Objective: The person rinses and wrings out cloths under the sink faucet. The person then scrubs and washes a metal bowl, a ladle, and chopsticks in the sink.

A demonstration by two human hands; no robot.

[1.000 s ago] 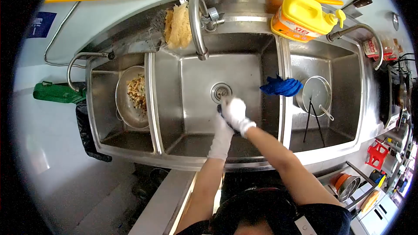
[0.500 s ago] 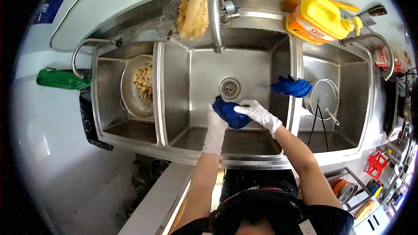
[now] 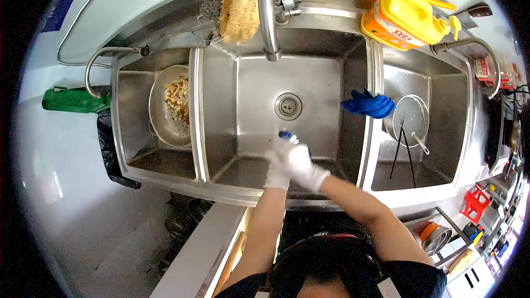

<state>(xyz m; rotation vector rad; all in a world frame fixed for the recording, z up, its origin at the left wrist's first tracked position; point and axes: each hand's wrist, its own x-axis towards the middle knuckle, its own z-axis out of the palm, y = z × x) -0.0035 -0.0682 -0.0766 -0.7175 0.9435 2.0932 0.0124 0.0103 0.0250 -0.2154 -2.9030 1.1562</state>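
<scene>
Above the middle sink basin [image 3: 221, 99] my white-gloved hands press together around a dark blue cloth [image 3: 285, 134]. Only small bits of the cloth show, at the top and beside the fingers; the rest is hidden. My left hand [image 3: 276, 170] is closed on it from the left, blurred by motion. Lying partly across it, my right hand [image 3: 301, 164] is closed on the cloth too. A second blue cloth [image 3: 371, 104] is draped over the divider between the middle and right basins. The drain [image 3: 288, 106] lies just beyond my hands.
The faucet [image 3: 269, 16] hangs over the middle basin. At left, a metal bowl [image 3: 158, 116] holds food scraps. A pot with a handle [image 3: 411, 113] sits in the right basin. A yellow jug [image 3: 403, 19] and a tan scrubber [image 3: 241, 14] stand along the back ledge.
My right hand has moved left and nearer to my body, over my left hand. The cloth is now bunched smaller and mostly covered by the gloves. The view has shifted slightly.
</scene>
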